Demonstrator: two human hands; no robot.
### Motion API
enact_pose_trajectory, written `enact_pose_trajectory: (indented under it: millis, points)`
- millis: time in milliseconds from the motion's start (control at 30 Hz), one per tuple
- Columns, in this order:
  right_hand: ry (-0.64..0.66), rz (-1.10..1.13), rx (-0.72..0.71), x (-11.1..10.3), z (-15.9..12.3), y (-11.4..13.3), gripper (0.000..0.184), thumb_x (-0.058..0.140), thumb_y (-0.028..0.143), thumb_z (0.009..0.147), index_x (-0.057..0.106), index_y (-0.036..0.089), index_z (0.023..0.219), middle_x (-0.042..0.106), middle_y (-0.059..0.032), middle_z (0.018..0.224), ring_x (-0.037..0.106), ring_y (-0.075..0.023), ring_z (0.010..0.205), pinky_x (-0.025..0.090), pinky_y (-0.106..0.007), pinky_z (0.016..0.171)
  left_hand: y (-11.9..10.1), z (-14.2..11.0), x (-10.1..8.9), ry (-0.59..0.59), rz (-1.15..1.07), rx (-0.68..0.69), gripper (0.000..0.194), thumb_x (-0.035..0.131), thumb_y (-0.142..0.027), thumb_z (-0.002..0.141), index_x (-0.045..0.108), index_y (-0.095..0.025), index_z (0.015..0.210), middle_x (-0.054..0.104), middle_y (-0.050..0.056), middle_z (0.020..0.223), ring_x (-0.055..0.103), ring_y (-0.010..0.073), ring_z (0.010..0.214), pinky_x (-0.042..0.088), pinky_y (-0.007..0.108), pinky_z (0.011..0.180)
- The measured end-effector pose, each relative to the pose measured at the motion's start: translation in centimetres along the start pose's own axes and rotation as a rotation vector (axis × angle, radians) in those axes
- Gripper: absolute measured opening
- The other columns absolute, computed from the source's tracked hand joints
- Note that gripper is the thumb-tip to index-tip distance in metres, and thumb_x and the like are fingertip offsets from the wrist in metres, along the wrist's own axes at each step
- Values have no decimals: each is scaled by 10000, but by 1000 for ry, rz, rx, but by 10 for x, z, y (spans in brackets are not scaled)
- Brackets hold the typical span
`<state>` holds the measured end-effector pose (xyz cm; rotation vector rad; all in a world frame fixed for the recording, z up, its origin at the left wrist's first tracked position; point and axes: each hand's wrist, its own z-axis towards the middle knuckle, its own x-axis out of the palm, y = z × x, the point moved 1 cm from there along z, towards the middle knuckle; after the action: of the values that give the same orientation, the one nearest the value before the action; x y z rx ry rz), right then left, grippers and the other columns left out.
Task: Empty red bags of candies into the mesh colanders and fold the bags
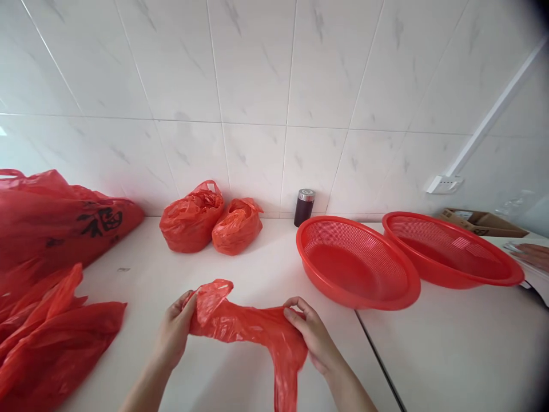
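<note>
A crumpled red plastic bag [253, 325] is stretched between my two hands above the white table [240, 377]. My left hand [176, 329] pinches its bunched left end, where a flap of film folds upward. At the other side my right hand [311, 332] grips the upper edge between thumb and fingers. From there a long strip of the bag hangs down past the bottom of the view. Behind it, two filled red plastic bags [192, 223] stand side by side near the wall; what they hold is hidden by the film.
Two red plastic sieve baskets [358, 297] sit at the right. A dark thermos [303, 209] stands by the tiled wall. Large red bags [64, 337] fill the left side. A cardboard box [500, 226] lies far right, below a wall socket [445, 184]. A dark seam [380, 360] crosses the tabletop.
</note>
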<state>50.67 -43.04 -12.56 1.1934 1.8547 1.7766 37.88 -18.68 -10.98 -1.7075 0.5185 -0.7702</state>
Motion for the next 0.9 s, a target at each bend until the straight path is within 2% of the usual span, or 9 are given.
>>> enact_pose_trajectory:
  millis: [100, 233, 300, 367, 467, 567, 667, 767, 900]
  points:
    - [-51, -84, 6, -18, -3, -4, 341, 616, 537, 807, 533, 209, 849, 628, 10, 702, 603, -160, 615, 432, -241, 559, 6, -9, -11, -16, 33, -56, 344, 751, -489, 667, 599, -182, 696, 600, -25, 608, 530, 131, 514, 430, 225, 486]
    - [-283, -477, -154, -35, -7, -6, 322, 541, 531, 854, 563, 216, 918, 648, -22, 780, 627, -202, 722, 480, -307, 647, 13, -20, -22, -64, 138, -105, 443, 648, -573, 738, 607, -228, 1013, 656, 49, 1046, 639, 235, 906, 522, 351, 787]
    - [-401, -752, -297, -35, -16, 0, 309, 530, 487, 871, 585, 231, 1035, 659, -67, 990, 625, -240, 916, 496, -369, 771, 4, -27, -28, -191, 261, -3, 459, 586, -606, 768, 568, -266, 1076, 599, 50, 1173, 589, 262, 1079, 471, 404, 927]
    - [-461, -942, -481, -26, -29, 8, 291, 513, 400, 897, 580, 247, 1134, 606, -91, 1177, 559, -258, 1103, 471, -415, 893, -10, -39, -29, -315, 421, 187, 422, 557, -608, 778, 554, -291, 1057, 579, 51, 1195, 538, 294, 1167, 417, 451, 995]
    - [-379, -1070, -681, 2, -41, 15, 221, 474, 252, 915, 620, 238, 1079, 601, -102, 1163, 540, -243, 1129, 448, -426, 954, -22, -60, -8, -288, 696, 498, 282, 561, -553, 782, 583, -311, 925, 564, 61, 1219, 525, 327, 1175, 400, 498, 1003]
    - [-208, -1222, -649, 25, -37, 4, 153, 555, 195, 854, 691, 247, 902, 552, -97, 1278, 485, -297, 1217, 411, -497, 995, 3, -76, 27, -79, 1012, 668, 171, 582, -466, 793, 657, -314, 813, 494, 91, 1326, 461, 359, 1245, 404, 539, 975]
    - [-119, -1387, -507, 30, -25, -18, 208, 675, 197, 757, 723, 266, 946, 431, -78, 1447, 369, -390, 1320, 298, -604, 1051, 49, -75, 44, -14, 1359, 641, 214, 597, -342, 799, 719, -330, 974, 351, 120, 1490, 262, 444, 1373, 303, 666, 987]
    - [-144, -1445, -425, 17, -14, -33, 518, 636, 175, 775, 590, 298, 1277, 476, -115, 1415, 463, -361, 1247, 350, -578, 1017, 72, -58, 29, -111, 1508, 556, 528, 452, -91, 803, 606, -295, 1266, 316, 146, 1520, 287, 417, 1374, 335, 619, 991]
    - [-214, -1414, -407, -2, -9, -32, 846, 512, -33, 672, 406, 310, 1437, 509, -93, 1387, 487, -307, 1227, 414, -494, 986, 48, -34, -13, -157, 1332, 388, 772, 378, -15, 716, 415, -318, 1425, 455, 82, 1431, 539, 296, 1174, 511, 350, 764]
